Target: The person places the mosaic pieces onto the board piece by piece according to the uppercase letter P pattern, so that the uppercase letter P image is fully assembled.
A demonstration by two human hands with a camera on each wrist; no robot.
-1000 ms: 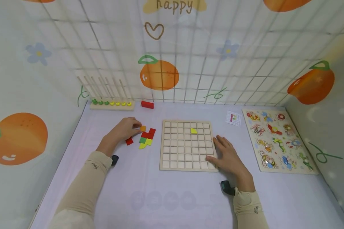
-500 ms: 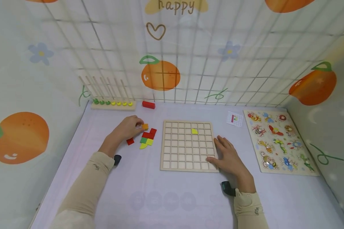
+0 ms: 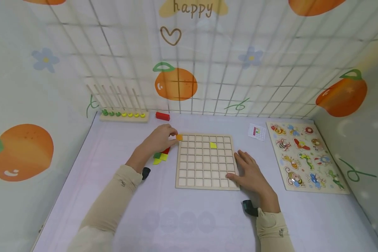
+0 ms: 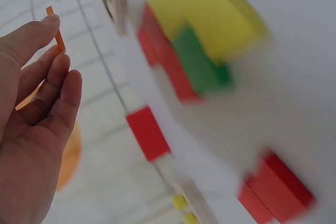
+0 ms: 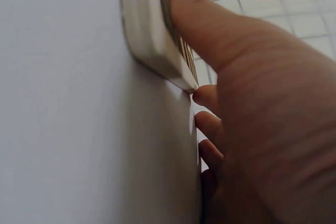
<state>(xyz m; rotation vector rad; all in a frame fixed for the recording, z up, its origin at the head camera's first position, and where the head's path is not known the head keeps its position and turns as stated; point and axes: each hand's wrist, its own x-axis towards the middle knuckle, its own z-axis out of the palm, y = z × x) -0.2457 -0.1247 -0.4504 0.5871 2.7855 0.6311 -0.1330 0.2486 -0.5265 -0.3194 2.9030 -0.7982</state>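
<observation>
My left hand [image 3: 160, 138] pinches a small orange tile [image 3: 179, 137] between thumb and fingertip, over the far left corner of the wooden grid board [image 3: 177, 175]. Edge-on in the left wrist view, the orange tile [image 4: 59, 40] looks thin. One yellow tile [image 3: 213, 145] lies in a far-side square of the grid. My right hand [image 3: 250, 173] rests at the board's right side, thumb on top and fingers along the edge. Left of the board lie a green piece [image 4: 197, 61], yellow pieces [image 4: 226, 19] and red pieces [image 4: 278, 187], partly hidden by my left hand in the head view.
A peg rack [image 3: 124, 119] with green and yellow beads stands at the back left, beside a red block [image 3: 162, 116]. Behind the board to the right lies a printed card [image 3: 256, 132]. An insect puzzle board [image 3: 307, 157] is at far right.
My left hand has carried the orange tile rightward from beside the loose pieces to the board's far left corner. The right hand has stayed in place.
</observation>
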